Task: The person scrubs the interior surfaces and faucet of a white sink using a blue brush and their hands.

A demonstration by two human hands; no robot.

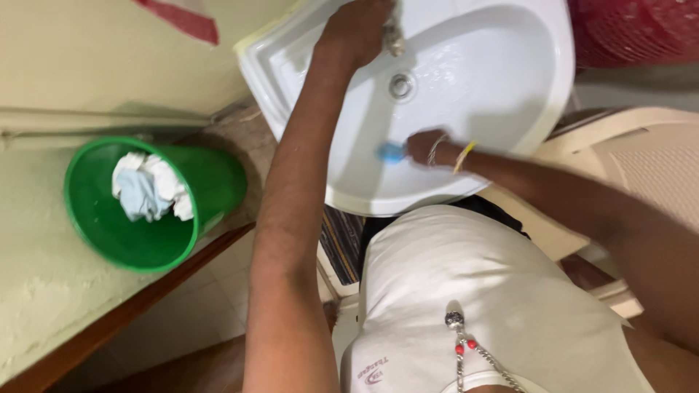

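Washroom floor, left of frame: 1 green bucket (156, 207) holds crumpled cloths (149, 187). In 1 white sink (466, 87), right hand (422, 148) grips a blue scrubber (391, 152); left hand (354, 33) clasps the tap (394, 38).

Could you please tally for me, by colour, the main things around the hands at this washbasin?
White: 1, the washbasin
Green: 1, the bucket, cloths inside
Blue: 1, the scrubber in the right hand
Metal: 2, the tap under the left hand and the drain
Total: 5

White sink (502, 94), blue scrubber (390, 152), green bucket (211, 182) with white and pale-blue cloths (149, 188).
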